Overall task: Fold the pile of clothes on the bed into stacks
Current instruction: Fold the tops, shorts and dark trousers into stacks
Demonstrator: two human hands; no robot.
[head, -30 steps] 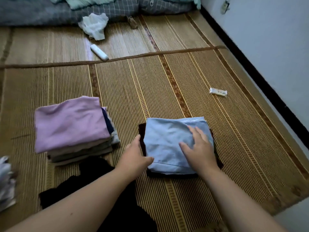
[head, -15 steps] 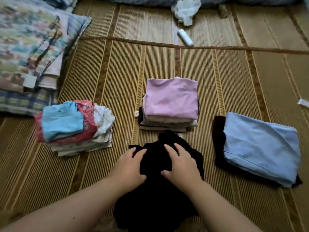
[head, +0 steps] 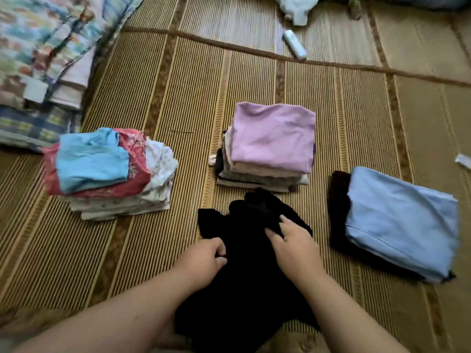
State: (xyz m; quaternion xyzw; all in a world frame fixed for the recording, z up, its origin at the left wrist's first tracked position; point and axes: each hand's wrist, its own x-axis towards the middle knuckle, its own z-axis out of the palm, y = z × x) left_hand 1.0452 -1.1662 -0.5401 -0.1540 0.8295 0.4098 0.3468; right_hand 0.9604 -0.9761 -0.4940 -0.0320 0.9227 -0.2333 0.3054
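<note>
Bed (head: 178, 98): woven mat surface.
Black garment (head: 242, 289): unfolded and crumpled at the near edge, just before the lilac-topped stack (head: 272, 138), between the mixed stack (head: 102, 169) and the pale-blue stack (head: 400, 220). Likely soft, light, limp; best taken at seams or hem, then spread flat.
Left grip (head: 204, 261): fingers curled into its left edge.
Right grip (head: 290, 245): pinching an upper fold.

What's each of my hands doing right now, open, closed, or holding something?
Left hand: closed, gripping the black garment at its left edge.
Right hand: closed, pinching a fold of the same black garment.
</note>
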